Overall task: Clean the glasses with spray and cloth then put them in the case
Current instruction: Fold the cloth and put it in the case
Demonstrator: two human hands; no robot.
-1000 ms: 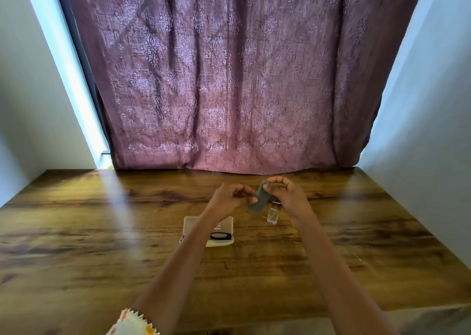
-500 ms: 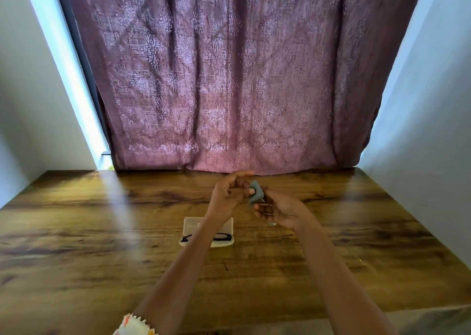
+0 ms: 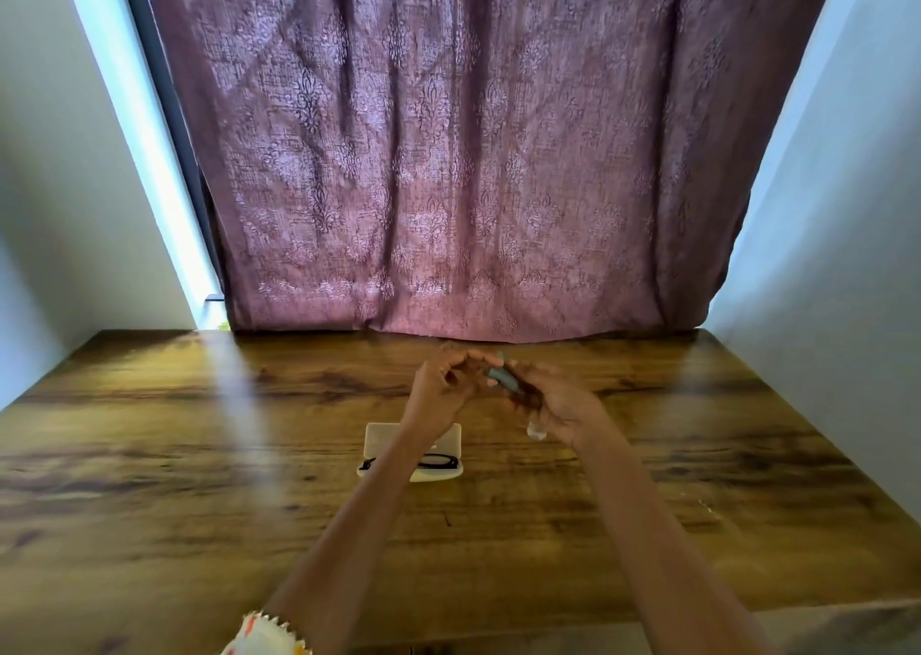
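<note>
A wooden desk (image 3: pixel 199 455) stands before one maroon curtain (image 3: pixel 448 156). One pale case (image 3: pixel 383 437) lies open on it, with one pair of black glasses (image 3: pixel 438 462) inside. Above the desk beyond the case, the right hand (image 3: pixel 558 405) curls its fingers round one grey-green cloth (image 3: pixel 503 378), and one clear spray bottle (image 3: pixel 536 431) shows beneath it. The left hand (image 3: pixel 443 385) has its fingers curled at the cloth's edge; blur hides whether they grip it.

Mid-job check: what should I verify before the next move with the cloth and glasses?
1. Cloth in hand: ok, the right hand grips it.
2. Left hand grip on the cloth: cannot tell. Its fingertips meet the cloth's end, but the view is blurred.
3. Glasses reachable: ok, lying in the case, partly hidden by the left forearm.
4. Case open: ok.
5. Spray bottle located: ok, just below the right hand. Held or standing: cannot tell.
6. Lenses sprayed: cannot tell.
</note>
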